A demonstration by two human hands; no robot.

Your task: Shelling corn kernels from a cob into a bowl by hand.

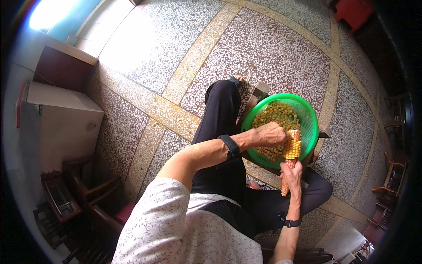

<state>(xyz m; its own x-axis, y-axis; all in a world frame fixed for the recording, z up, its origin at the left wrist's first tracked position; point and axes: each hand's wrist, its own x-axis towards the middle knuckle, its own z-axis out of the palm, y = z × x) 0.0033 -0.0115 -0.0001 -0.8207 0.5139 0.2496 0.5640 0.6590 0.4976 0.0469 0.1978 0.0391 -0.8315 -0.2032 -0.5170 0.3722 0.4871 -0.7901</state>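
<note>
A partly stripped corn cob [292,149] stands out over a green plastic mesh basket [310,114]. My right hand [291,175] grips its bare reddish lower part, with the butt showing below the fist. Yellow kernels still cover a band of the upper part. My left hand [272,134] is curled, its thumb side against the cob near the top; the exact finger contact is hidden. Loose corn kernels [275,114] lie heaped inside the basket, under and around my left hand.
The basket rests on a wooden support [262,87] between my legs, over a terrazzo floor [263,43]. A pale box-shaped appliance [69,122] and a dark wooden chair [95,198] stand at left. A red plastic object [354,13] is at upper right, wooden chairs [392,175] far right.
</note>
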